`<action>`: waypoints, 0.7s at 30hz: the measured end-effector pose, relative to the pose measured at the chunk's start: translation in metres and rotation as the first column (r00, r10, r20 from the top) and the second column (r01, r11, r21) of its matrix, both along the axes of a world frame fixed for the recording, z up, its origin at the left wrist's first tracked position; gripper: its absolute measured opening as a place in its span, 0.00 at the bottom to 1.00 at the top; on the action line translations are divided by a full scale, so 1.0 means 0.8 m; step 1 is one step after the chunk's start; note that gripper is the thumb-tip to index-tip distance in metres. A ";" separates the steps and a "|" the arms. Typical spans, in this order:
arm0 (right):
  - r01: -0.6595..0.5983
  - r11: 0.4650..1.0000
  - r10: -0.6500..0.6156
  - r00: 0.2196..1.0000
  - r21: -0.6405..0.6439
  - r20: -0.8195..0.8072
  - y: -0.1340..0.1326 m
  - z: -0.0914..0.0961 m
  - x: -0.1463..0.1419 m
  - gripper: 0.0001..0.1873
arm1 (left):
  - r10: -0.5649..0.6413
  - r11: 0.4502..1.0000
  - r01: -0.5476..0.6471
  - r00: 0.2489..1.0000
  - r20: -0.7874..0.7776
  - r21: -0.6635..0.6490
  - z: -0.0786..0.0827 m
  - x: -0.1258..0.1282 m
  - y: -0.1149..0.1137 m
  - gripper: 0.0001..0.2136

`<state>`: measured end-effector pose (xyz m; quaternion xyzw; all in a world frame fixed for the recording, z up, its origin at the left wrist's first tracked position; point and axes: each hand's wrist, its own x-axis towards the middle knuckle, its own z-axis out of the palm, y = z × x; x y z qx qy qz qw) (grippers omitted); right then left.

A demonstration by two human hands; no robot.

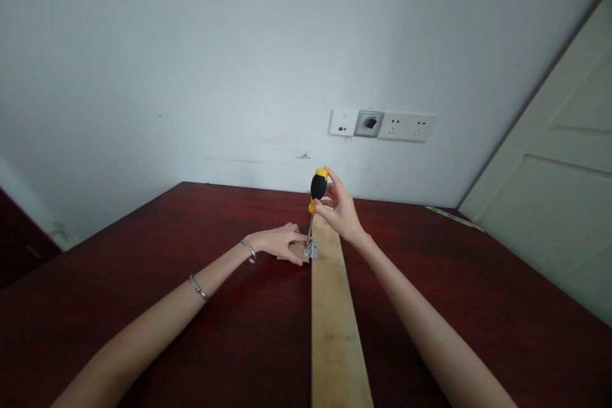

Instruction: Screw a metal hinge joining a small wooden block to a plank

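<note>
A yellow-and-black screwdriver (319, 186) is in my right hand (343, 209), its handle gripped by the fingers and thumb. Its shaft points down to a small silver metal hinge (311, 250), which lies across the left edge of a long wooden board (335, 325). My left hand (280, 243) rests to the left of the hinge, thumb and fingers spread over a small flat brown piece (300, 254). One fingertip is close to the screwdriver tip. Whether a screw is under the tip is too small to tell.
The board lies lengthwise on a dark red table (229, 344). Behind the table a white wall carries several sockets (406, 127) and a black plug (371, 122). A thin strip (454, 217) lies near the back right edge, beside a pale panelled door (559, 172).
</note>
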<state>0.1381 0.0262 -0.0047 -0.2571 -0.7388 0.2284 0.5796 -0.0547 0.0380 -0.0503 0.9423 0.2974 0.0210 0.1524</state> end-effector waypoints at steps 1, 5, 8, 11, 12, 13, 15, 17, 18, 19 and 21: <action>-0.006 1.000 0.006 1.000 -0.002 0.000 0.000 0.000 0.000 0.40 | 0.001 1.000 -0.001 1.000 -0.002 0.000 0.001 0.000 0.000 0.29; -0.022 1.000 0.022 1.000 -0.016 0.003 0.000 0.000 0.000 0.40 | 0.002 1.000 -0.002 1.000 -0.008 -0.002 0.001 0.000 -0.001 0.30; -0.020 1.000 0.020 1.000 -0.022 0.005 -0.001 0.000 0.000 0.40 | 0.004 1.000 -0.004 1.000 -0.008 -0.002 0.001 0.000 0.000 0.30; -0.016 1.000 0.016 1.000 -0.024 0.007 -0.001 0.001 0.000 0.39 | 0.002 1.000 -0.002 1.000 -0.010 0.003 0.000 0.000 0.000 0.30; -0.016 1.000 0.016 1.000 -0.024 0.006 -0.001 0.001 0.000 0.39 | 0.001 1.000 -0.001 1.000 -0.011 0.004 0.000 0.000 0.000 0.30; -0.017 1.000 0.017 1.000 -0.023 0.006 -0.001 0.001 0.000 0.39 | 0.001 1.000 -0.001 1.000 -0.012 0.006 0.000 0.000 0.000 0.30; -0.021 0.999 0.022 1.000 -0.023 0.005 -0.001 0.002 0.000 0.38 | 0.001 1.000 -0.001 1.000 -0.015 0.006 0.001 0.000 0.000 0.30; -0.026 0.999 0.026 1.000 -0.030 0.004 -0.001 0.001 0.000 0.38 | 0.009 1.000 -0.008 1.000 -0.019 0.007 0.001 0.001 -0.001 0.31; -0.027 0.999 0.027 1.000 -0.035 0.004 0.000 0.001 0.000 0.38 | 0.017 1.000 -0.017 1.000 -0.023 0.010 0.001 0.002 -0.001 0.31; -0.027 0.999 0.027 1.000 -0.040 0.005 0.000 0.001 0.001 0.38 | 0.029 1.000 -0.028 0.999 -0.026 0.014 0.001 0.002 -0.001 0.32; -0.022 0.999 0.022 1.000 -0.048 0.008 0.001 0.002 0.001 0.39 | 0.051 0.999 -0.050 0.998 -0.031 0.020 0.001 0.003 -0.002 0.33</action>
